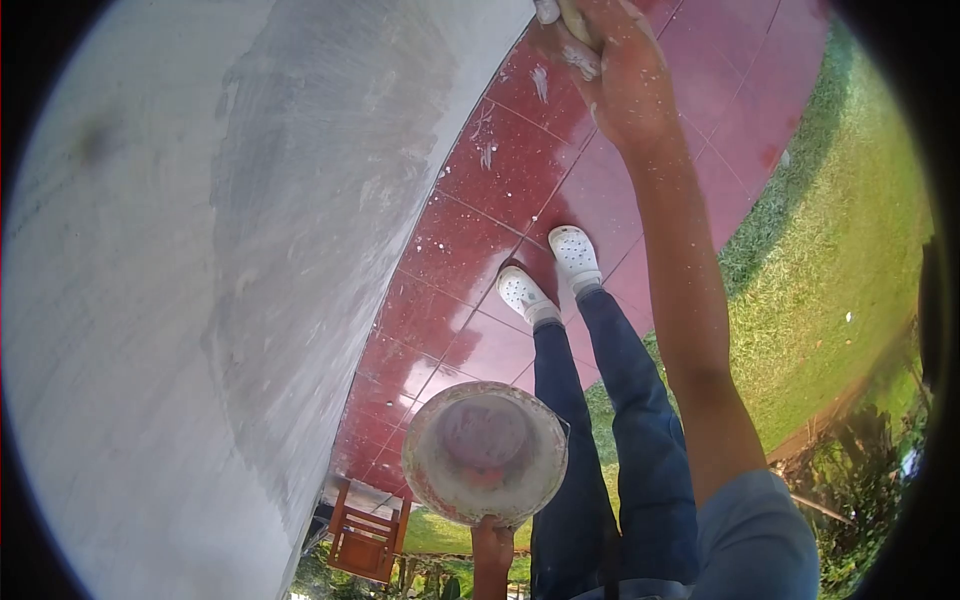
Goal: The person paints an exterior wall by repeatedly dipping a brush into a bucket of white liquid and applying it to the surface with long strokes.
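At the bottom centre, my left hand (492,552) grips the rim of a round, whitish-stained bucket (432,490). Some pale residue and a small reddish patch show inside the bucket. My right arm reaches up to the top edge, where my right hand (620,75) is closed round a pale, partly cut-off object (574,22); white smears mark its fingers. This hand is close to a light wall (120,300), which carries a large darker grey patch (310,190) with streaked edges.
Red floor tiles (480,225) with white splatters run beside the wall. My feet in white clogs (574,250) stand on them. Grass (830,290) lies to the right, bushes (860,500) at the lower right. A wooden chair (365,540) is at the lower left.
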{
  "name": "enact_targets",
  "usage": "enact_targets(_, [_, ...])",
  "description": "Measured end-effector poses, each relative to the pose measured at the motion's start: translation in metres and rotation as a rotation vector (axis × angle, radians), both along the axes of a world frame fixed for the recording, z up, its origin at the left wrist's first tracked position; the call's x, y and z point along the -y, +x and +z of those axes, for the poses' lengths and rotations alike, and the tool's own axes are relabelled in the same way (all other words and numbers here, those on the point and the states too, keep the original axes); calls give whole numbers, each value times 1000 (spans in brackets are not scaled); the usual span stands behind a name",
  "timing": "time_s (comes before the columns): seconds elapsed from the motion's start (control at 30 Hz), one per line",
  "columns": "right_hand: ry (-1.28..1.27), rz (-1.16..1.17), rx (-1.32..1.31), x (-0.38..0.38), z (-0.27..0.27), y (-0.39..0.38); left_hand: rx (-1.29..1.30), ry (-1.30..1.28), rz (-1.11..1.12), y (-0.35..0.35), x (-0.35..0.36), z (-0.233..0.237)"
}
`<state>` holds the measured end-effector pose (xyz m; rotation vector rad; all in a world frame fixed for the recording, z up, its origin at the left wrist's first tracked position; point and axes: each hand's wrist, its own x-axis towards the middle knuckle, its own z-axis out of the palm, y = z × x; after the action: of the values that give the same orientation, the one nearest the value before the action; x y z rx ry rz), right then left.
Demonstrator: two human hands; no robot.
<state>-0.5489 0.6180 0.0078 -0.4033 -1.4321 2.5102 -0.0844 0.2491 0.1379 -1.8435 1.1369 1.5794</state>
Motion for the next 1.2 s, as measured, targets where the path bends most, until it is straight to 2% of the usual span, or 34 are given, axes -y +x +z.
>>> enact_targets(0.03, [-22, 25, 145, 11, -39, -8, -7, 3, -1, -1, 0, 0])
enact_targets(0.1, [-6, 344, 270, 36, -130, -16, -51, -5, 78, -2, -1, -2])
enact_targets(0.13, [-131, 423, 325, 35, -179, -1, -65, 9, 77, -4, -4, -3])
enact_targets(0.2, [628, 323, 773, 26, -230, 24, -152, 45, 74, -7, -6, -4])
enact_targets(0.23, [630, 317, 765, 15, -236, 26, -112, 48, 65, -5, -2, -4])
enact_targets(0.3, [602, 446, 953, 13, -229, 23, -91, 36, 7, -4, 1, -6])
enact_targets(0.33, [496, 393, 833, 16, -227, 19, -60, 34, -45, -1, 2, -5])
enact_targets(0.37, [395, 339, 716, 17, -186, 8, -56, 31, -37, 3, 4, -6])
enact_targets(0.43, [545, 292, 670, 14, -65, 1, -96, 52, 75, 10, 8, -10])
enact_targets(0.5, [309, 183, 426, 6, 5, 12, -81, 55, 84, 10, 6, -8])
enact_targets(0.53, [313, 186, 422, 2, 17, 14, -79, 53, 92, 8, 4, -9])
enact_targets(0.6, [-61, 37, -95, -6, 32, 18, -63, 52, 94, 8, 3, -8])
enact_targets(0.63, [-60, 40, -97, -4, 29, 14, -46, 52, 94, 7, 2, -7])
enact_targets(0.7, [-175, 85, -29, 1, -2, -4, -72, 77, 104, 2, -1, -7])
enact_targets(0.77, [33, 267, 260, 14, -90, -22, -95, 98, 109, -1, -4, -5])
enact_targets(0.83, [-171, 332, 481, 6, -174, -12, -143, 74, 92, -5, -6, -5])
enact_targets(0.87, [-165, 331, 479, -10, -202, -10, -146, 80, 92, -6, -6, -8])
enact_targets(0.93, [595, 305, 923, -32, -245, 3, -130, 74, 58, -2, -2, -5])
enact_targets(1.0, [601, 287, 870, -32, -223, 5, -97, 56, 72, 6, 6, 0])
enact_targets(1.03, [625, 263, 791, -38, -196, -9, -91, 52, 95, 8, 5, -7])
enact_targets(1.1, [596, 145, 649, -25, -76, -19, -99, 66, 108, 14, 6, -13])
enact_targets(1.17, [475, 61, 445, -33, -17, -14, -98, 78, 109, 15, 6, -7])
enact_targets(1.2, [242, 47, 268, -41, -2, -5, -72, 67, 117, 11, 2, -7])
